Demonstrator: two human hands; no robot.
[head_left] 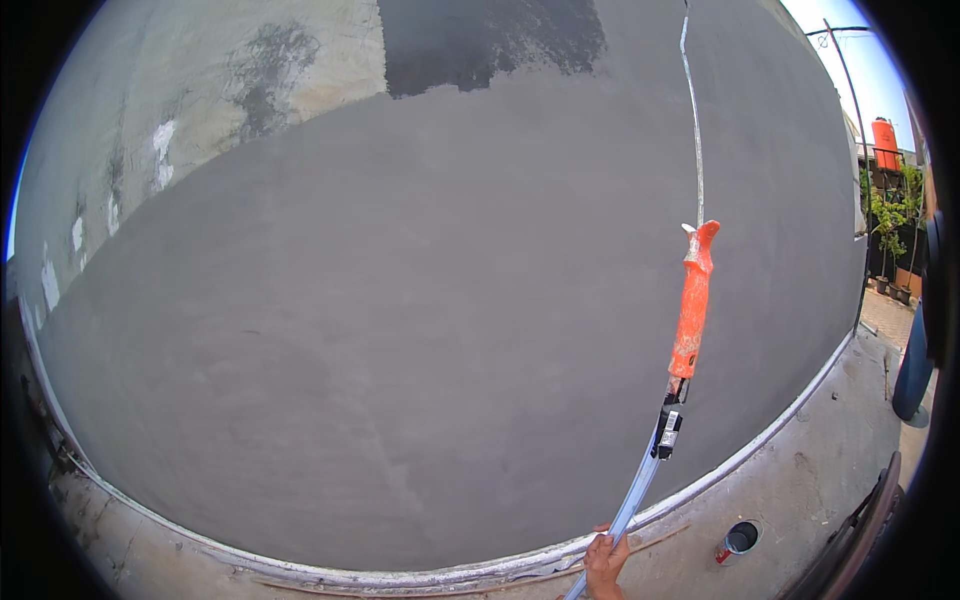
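Note:
My right hand (605, 566), at the lower edge right of the middle, is closed round a long pale metal pole (634, 497). The pole slants up and to the right. Black tape (667, 432) binds its upper end to an orange, paint-smeared handle (692, 318), which looks like a paint roller's. From that handle a thin, bent metal rod (697, 145) runs up the wall and out at the top edge, so its far end is hidden. Behind it stands a large wall (430, 300), mostly smooth grey. My left hand is out of view.
A darker grey patch (480, 40) and a pale, stained area (200, 100) mark the wall's upper part. On the concrete floor (800, 480) stands a can (740, 538) with dark contents. A dark curved object (865, 530) lies at lower right; a blue pipe-like object (912, 370) stands beyond.

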